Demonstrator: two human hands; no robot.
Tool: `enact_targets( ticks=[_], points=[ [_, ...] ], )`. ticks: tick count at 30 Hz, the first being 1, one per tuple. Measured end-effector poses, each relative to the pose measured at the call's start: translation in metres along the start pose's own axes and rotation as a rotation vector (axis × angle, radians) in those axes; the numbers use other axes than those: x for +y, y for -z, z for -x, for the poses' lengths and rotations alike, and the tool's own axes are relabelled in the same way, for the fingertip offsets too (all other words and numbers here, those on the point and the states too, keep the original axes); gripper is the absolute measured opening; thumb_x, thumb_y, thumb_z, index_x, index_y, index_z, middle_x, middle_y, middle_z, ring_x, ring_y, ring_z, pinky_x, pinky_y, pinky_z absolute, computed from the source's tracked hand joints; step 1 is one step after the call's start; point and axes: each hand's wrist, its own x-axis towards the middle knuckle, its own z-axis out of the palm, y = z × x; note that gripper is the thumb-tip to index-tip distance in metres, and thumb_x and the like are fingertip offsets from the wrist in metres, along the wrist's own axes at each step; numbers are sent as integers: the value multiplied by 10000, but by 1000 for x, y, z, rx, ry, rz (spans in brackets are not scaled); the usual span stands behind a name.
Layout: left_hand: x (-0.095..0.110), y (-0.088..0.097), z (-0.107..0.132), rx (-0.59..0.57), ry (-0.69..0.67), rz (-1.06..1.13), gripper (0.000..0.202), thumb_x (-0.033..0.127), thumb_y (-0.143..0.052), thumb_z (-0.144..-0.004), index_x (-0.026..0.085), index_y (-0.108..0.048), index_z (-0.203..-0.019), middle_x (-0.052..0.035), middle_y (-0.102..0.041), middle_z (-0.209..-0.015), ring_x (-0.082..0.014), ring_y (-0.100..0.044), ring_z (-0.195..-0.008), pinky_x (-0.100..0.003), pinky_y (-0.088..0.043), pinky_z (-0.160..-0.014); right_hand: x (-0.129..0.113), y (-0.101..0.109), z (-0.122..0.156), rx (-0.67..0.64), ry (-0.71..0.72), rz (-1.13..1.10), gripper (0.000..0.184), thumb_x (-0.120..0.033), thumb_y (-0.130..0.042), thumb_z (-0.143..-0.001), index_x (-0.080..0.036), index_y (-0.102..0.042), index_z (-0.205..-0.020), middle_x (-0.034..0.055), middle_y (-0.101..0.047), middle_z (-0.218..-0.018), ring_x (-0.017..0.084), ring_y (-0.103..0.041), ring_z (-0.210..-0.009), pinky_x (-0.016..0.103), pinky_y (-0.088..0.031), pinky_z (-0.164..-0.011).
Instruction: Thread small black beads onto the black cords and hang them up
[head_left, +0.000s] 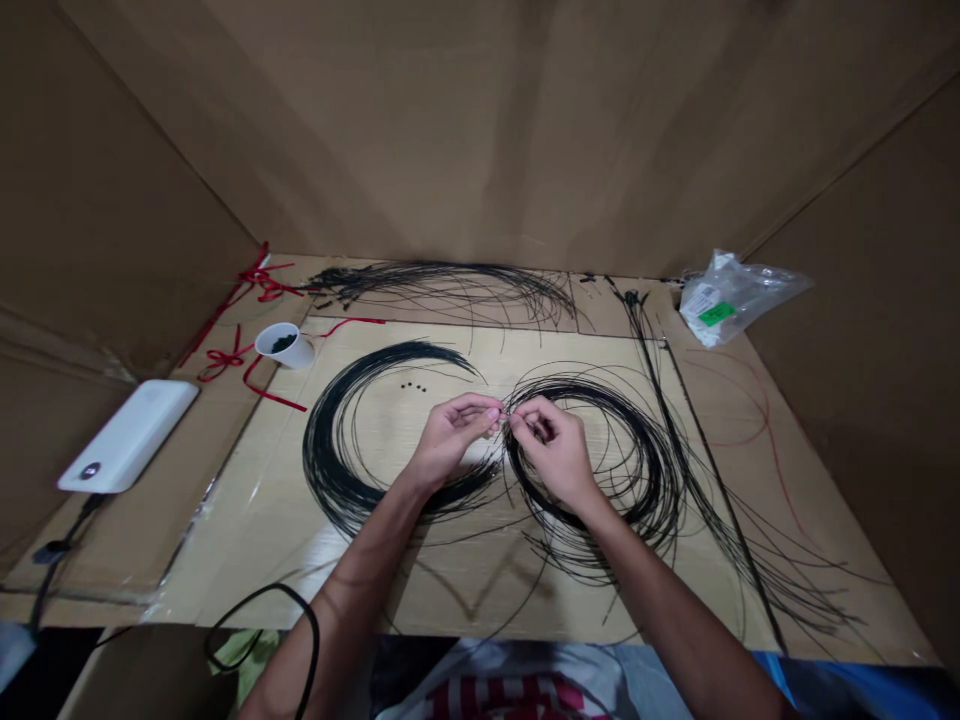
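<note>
Thumb and fingers pinched, my left hand meets my right hand over the middle of the board. Both fingertips close on a thin black wire, whose end is too small to make out. Under my right hand lies a round coil of black wires. A C-shaped bundle of black wires curves to the left, partly beneath my left forearm. Several tiny black pieces rest on the board inside that curve.
A white cup with black bits stands at the back left, near red ribbon. A white power bank lies far left. More wires lie along the back wall. A plastic bag sits back right, beside a long wire bundle.
</note>
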Motion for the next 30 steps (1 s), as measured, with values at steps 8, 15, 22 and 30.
enact_targets(
  ticks=[8,15,22,30],
  points=[
    [-1,2,0,-15,-11,-12,444,477,-968,-720,153,-827,-988,-92,-810,-893,-174,-720,-758,-306,-595,-777,-2,0,0,-21,3,-7,169,-308,-663,-951,-207,-671,-815,-41,-542,-646,131,-420,-586,283,-326,-581],
    [0,0,1,-20,-16,-25,445,467,-972,-715,154,-836,-1000,-86,-807,-874,-183,-725,-773,-312,-598,-784,-1,0,0,-39,33,4,137,-247,-660,-942,-205,-696,-817,-44,-535,-651,131,-421,-593,286,-317,-583],
    [-3,2,1,-34,-29,-42,420,465,-952,-749,156,-836,-1009,-86,-809,-879,-177,-720,-768,-304,-591,-783,-1,1,0,-34,37,9,135,-249,-658,-943,-204,-696,-821,-47,-527,-646,131,-425,-592,289,-314,-585],
    [-3,1,1,-30,-26,-31,408,462,-956,-743,160,-842,-992,-85,-815,-881,-172,-721,-765,-293,-590,-782,-2,0,-1,-25,36,4,129,-253,-651,-933,-206,-675,-815,-48,-512,-645,130,-429,-585,288,-319,-585]
  ],
)
